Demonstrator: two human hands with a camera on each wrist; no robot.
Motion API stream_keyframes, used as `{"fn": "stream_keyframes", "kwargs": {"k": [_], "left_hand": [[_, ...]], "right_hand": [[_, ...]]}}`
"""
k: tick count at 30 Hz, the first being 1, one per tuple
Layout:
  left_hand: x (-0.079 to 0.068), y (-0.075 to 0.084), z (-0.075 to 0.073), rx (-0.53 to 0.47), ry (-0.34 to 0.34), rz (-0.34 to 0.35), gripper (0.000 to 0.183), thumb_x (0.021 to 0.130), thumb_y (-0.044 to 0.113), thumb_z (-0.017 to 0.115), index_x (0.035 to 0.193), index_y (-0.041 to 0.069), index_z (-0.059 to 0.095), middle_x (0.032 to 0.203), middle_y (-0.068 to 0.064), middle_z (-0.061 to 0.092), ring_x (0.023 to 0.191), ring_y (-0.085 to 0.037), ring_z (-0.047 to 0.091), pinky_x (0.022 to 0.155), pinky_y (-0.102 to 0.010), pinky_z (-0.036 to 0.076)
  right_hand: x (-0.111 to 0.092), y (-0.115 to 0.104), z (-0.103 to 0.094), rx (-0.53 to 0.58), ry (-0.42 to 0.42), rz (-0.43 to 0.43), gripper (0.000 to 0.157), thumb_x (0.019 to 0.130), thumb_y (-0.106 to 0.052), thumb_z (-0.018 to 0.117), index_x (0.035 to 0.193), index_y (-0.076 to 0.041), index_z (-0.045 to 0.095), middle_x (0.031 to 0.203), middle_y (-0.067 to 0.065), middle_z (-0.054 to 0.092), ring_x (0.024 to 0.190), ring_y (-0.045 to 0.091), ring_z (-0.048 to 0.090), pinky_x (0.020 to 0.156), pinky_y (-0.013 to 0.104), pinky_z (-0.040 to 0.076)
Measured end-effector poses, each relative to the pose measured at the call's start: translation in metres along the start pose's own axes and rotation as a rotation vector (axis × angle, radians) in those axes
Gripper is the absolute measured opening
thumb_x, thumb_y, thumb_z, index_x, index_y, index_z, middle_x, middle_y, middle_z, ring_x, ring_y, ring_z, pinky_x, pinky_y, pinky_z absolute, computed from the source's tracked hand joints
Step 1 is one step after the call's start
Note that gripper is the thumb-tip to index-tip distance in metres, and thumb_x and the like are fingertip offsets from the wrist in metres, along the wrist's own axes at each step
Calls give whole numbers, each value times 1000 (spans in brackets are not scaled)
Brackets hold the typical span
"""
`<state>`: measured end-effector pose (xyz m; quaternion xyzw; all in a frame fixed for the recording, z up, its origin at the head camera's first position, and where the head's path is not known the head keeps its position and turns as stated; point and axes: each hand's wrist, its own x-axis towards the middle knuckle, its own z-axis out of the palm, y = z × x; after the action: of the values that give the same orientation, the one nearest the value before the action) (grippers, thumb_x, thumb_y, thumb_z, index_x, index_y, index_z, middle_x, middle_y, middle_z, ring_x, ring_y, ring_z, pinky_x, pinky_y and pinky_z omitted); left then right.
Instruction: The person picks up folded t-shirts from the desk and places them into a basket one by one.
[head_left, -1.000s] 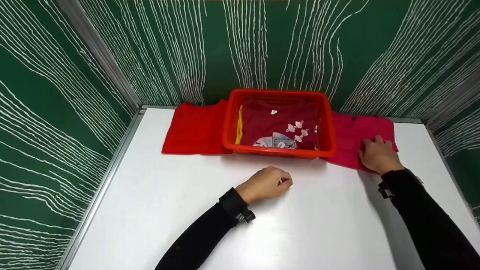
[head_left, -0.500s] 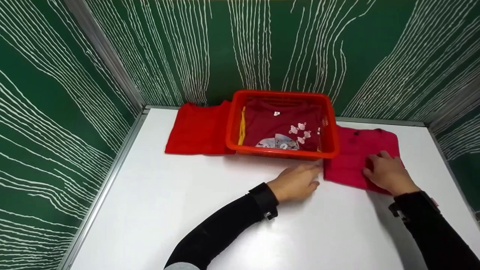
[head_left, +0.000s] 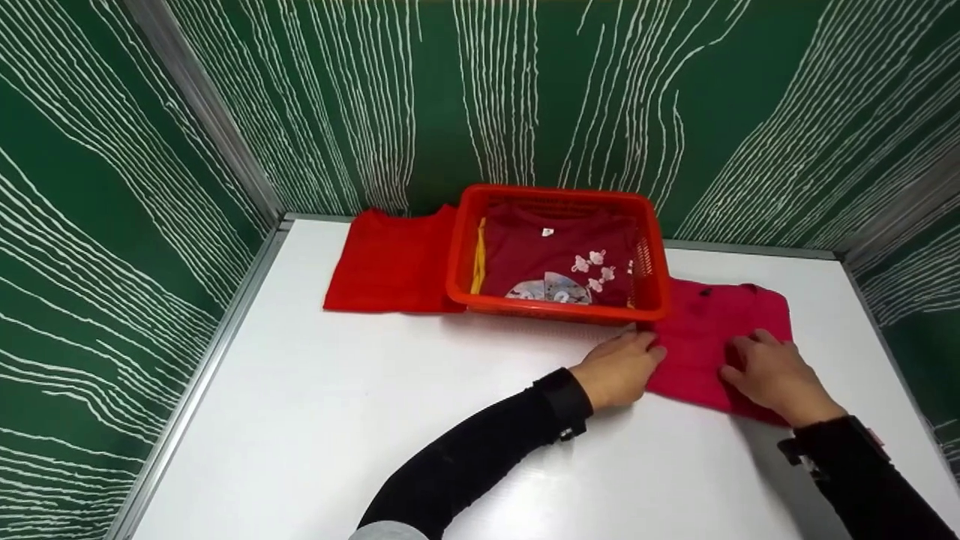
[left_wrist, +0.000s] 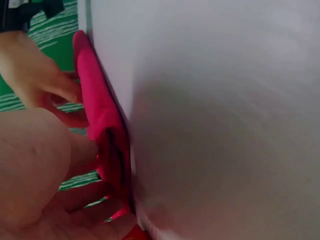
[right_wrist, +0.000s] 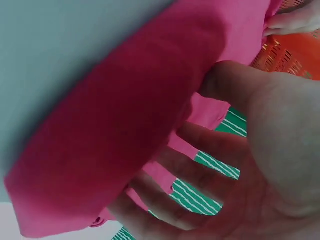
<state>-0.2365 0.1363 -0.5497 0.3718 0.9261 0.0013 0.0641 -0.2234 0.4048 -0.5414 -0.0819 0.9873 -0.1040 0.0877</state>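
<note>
A folded pink garment (head_left: pixel 697 330) lies on the white table to the right of the basket, two small dark spots showing near its far edge. My left hand (head_left: pixel 619 367) is at its left edge, pinching the cloth between thumb and fingers. In the left wrist view, the left thumb (left_wrist: pixel 82 155) meets the garment's folded layers. Over the right part of the garment, my right hand (head_left: pixel 776 375) rests with its fingertips on the cloth. The right wrist view shows the right thumb (right_wrist: pixel 230 80) and fingers spread apart against the fabric.
An orange-red plastic basket (head_left: pixel 559 309) stands at the back, holding a folded maroon shirt (head_left: pixel 525 259) with pale prints and something yellow (head_left: pixel 479 259) beside it. A folded red garment (head_left: pixel 394 262) lies to its left. Green panels with white wavy lines (head_left: pixel 435 112) enclose the table.
The pink garment has slid toward me along with my right hand, away from the back edge. My left hand has moved right from the bare table to the garment's left edge.
</note>
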Motion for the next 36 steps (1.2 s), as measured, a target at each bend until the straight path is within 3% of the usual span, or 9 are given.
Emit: {"fn": "stream_keyframes", "kwargs": {"k": [8,13,16,20,24,27,30,32,36], "left_hand": [[13,1,-4,-17,-40,-13,47,110,30,61,156,24,60,177,2,41,158,-12,46,130,-23,37],[18,0,-2,-137,-57,-72,41,105,25,72,145,23,66,166,6,54,147,-8,56,117,-21,49],[16,2,-4,-100,-49,-51,37,104,28,73,141,24,67,149,8,61,131,-7,62,112,-21,51],[10,5,-5,-35,-74,5,38,106,41,71,141,27,67,137,7,56,120,-7,58,112,-21,47],[7,5,-4,-82,-122,27,49,102,52,76,141,28,61,139,6,48,112,-7,57,108,-22,48],[5,6,-4,-103,-154,13,69,99,57,78,156,29,52,162,5,42,129,-8,61,118,-26,47],[2,8,-4,-46,-185,13,85,98,63,76,169,31,41,180,4,30,156,-12,49,132,-33,36],[-2,9,-4,23,-190,37,86,98,68,73,170,33,42,178,5,34,164,-15,37,136,-35,31],[-10,8,-3,71,-169,78,81,97,72,70,165,36,48,164,6,42,160,-20,37,135,-35,29]], "right_hand": [[16,16,4,81,213,33,45,99,-7,65,137,15,60,133,47,52,114,76,51,91,82,49],[25,27,-2,61,89,34,51,102,-13,68,142,16,57,136,46,50,119,75,52,92,81,51],[24,28,-8,45,26,4,53,101,-16,71,142,15,58,134,44,52,117,69,58,91,78,54],[19,26,-13,33,-31,-27,56,99,-18,76,141,14,59,134,43,54,116,63,61,93,75,55],[10,19,-14,28,-56,-29,59,98,-19,77,144,13,58,139,45,52,120,64,59,96,76,54],[3,15,-11,22,-54,-26,59,98,-19,78,144,13,58,140,46,51,120,64,60,96,76,54],[-5,13,-7,12,-45,-33,59,97,-18,80,143,13,59,140,47,51,119,65,61,95,76,55],[-10,11,-5,9,-39,-42,59,96,-18,81,141,13,61,139,47,52,117,64,61,93,75,56],[-16,7,-3,2,-40,-54,59,94,-18,83,141,12,62,136,46,54,115,64,63,90,74,58]]}}
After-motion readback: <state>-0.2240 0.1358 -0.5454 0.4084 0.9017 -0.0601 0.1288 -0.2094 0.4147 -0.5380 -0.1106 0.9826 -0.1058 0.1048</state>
